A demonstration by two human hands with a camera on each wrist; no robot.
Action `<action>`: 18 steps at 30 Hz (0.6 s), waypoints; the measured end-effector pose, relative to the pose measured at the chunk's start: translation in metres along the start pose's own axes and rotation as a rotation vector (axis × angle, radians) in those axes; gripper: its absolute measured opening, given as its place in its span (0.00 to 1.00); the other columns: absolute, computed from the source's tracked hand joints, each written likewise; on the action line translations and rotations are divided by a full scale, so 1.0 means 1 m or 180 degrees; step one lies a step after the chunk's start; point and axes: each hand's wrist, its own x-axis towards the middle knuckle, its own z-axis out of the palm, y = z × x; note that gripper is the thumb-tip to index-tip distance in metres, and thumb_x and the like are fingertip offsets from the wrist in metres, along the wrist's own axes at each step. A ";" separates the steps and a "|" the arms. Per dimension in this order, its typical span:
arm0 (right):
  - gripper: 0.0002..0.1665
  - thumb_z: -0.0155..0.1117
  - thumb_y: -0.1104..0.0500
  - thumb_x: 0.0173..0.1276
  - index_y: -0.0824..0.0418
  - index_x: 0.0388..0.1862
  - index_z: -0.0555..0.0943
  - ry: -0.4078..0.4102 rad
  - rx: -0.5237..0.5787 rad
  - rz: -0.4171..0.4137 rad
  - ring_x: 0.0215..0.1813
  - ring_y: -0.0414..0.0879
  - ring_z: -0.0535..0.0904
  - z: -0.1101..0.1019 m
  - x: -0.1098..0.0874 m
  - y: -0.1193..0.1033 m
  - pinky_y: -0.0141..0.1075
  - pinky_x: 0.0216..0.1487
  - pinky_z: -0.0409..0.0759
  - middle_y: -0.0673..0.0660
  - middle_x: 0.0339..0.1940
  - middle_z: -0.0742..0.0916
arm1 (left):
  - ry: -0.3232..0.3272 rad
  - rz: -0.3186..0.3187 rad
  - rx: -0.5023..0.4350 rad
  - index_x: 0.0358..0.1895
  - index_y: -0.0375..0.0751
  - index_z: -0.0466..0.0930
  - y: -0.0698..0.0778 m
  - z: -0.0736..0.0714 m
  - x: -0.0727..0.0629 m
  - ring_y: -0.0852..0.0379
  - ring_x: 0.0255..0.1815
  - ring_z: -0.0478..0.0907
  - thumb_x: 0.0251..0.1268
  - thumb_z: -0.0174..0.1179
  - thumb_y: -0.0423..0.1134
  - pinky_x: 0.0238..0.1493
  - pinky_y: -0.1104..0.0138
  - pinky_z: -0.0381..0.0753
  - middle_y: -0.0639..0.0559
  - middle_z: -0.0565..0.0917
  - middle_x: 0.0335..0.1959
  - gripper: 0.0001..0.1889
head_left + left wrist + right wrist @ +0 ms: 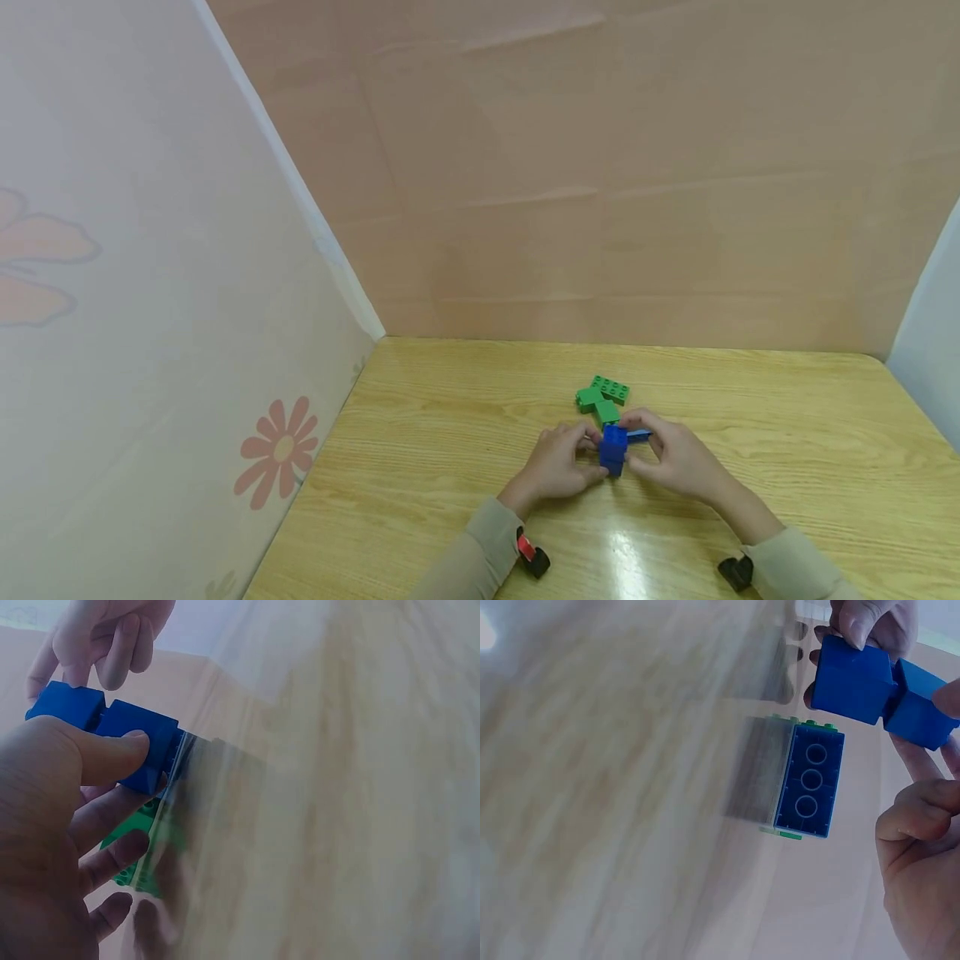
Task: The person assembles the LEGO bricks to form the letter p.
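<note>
Two small square blue bricks stand one above the other between the hands, slightly askew, with a thin gap showing between them. My left hand [558, 462] pinches the lower blue brick [142, 731] between thumb and fingers, down at the tabletop. At the upper blue brick [919, 705] is my right hand [682, 458], holding it with thumb and fingertips. A longer blue brick [810, 780] lies on its side behind the right hand, its hollow underside with round tubes facing the right wrist camera.
Behind the hands lie a long green brick [611, 389] and two smaller green bricks, one to the left [588, 399] and one nearer [607, 412]. The wooden table [450, 392] meets a brown wall [600, 250] at the back and a flowered wall [187, 333] on the left.
</note>
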 end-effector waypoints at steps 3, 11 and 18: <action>0.28 0.79 0.63 0.60 0.51 0.60 0.82 -0.0044 -0.0025 -0.0054 0.19 0.27 0.55 -0.001 0.000 -0.002 0.27 0.19 0.60 0.43 0.28 0.82 | 0.0014 0.0033 0.0047 0.55 0.60 0.77 -0.001 0.001 -0.001 0.70 0.53 0.74 0.65 0.73 0.53 0.61 0.64 0.66 0.71 0.85 0.50 0.19; 0.28 0.80 0.61 0.61 0.51 0.60 0.82 -0.0127 -0.0027 -0.0077 0.19 0.27 0.55 -0.001 0.001 -0.002 0.26 0.19 0.60 0.46 0.36 0.85 | 0.0062 0.0108 0.0106 0.55 0.60 0.78 -0.003 0.001 -0.001 0.70 0.51 0.73 0.64 0.73 0.53 0.59 0.65 0.67 0.72 0.85 0.49 0.19; 0.27 0.79 0.62 0.61 0.52 0.59 0.82 -0.0148 -0.0027 -0.0079 0.19 0.26 0.55 0.000 0.000 0.001 0.26 0.19 0.61 0.44 0.39 0.86 | 0.0100 0.0121 0.0158 0.55 0.60 0.79 -0.003 0.002 -0.001 0.71 0.48 0.72 0.63 0.75 0.53 0.55 0.68 0.67 0.73 0.83 0.48 0.20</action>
